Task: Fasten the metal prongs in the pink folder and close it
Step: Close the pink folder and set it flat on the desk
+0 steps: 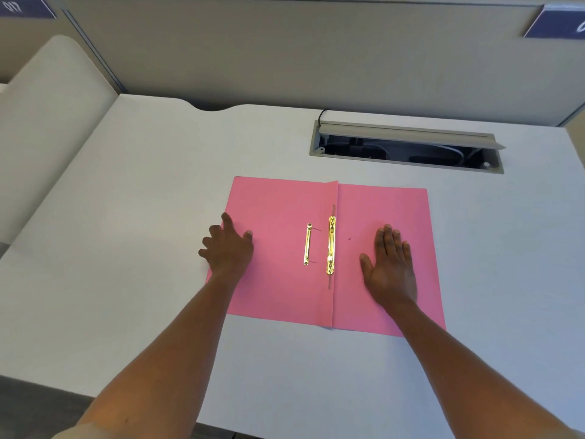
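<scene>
The pink folder [278, 280] lies open and flat on the white desk [126, 217]. A gold metal fastener [331, 245] runs along its centre fold. A separate gold bar [307, 244] lies loose on the left flap, a little left of the fold. My left hand [228, 245] rests on the left edge of the left flap, fingers spread, thumb on the pink card. My right hand [391, 267] lies palm down and flat on the right flap. Neither hand holds anything.
An open cable hatch [405, 147] with a raised grey lid is set into the desk behind the folder. A grey partition wall [285, 52] stands at the back. The desk's front edge runs close to my forearms.
</scene>
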Available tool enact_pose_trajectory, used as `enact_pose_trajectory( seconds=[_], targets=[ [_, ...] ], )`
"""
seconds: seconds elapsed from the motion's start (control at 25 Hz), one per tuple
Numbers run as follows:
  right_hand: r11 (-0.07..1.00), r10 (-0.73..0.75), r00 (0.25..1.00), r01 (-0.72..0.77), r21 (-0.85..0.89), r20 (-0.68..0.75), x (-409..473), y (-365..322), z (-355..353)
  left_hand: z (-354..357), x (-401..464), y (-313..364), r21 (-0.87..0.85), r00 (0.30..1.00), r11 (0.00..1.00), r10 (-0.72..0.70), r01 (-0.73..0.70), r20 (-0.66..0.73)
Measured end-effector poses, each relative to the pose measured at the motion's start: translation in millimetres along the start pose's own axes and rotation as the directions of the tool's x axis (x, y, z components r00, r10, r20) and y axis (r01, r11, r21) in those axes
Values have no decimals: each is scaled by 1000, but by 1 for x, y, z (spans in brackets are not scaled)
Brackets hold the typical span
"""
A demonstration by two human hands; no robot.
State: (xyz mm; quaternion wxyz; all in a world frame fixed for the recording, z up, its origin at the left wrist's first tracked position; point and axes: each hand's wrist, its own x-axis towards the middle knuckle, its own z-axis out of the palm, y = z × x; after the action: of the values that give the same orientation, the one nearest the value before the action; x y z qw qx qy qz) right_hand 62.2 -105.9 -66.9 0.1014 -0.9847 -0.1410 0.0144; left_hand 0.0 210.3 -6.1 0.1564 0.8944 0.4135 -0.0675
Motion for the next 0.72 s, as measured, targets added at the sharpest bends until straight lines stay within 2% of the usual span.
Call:
enact_pose_trajectory(
  seconds=[0.2, 0.72],
  targets=[
    [1000, 2, 1000, -2, -4, -7, 0, 0, 1, -10, 20, -11, -165, 1000, 986, -19, 23, 25],
    [1000, 4, 1000, -4, -4, -10, 1, -1, 3, -27, 45, -37, -372, 991, 924, -40, 85, 128]
  ],
)
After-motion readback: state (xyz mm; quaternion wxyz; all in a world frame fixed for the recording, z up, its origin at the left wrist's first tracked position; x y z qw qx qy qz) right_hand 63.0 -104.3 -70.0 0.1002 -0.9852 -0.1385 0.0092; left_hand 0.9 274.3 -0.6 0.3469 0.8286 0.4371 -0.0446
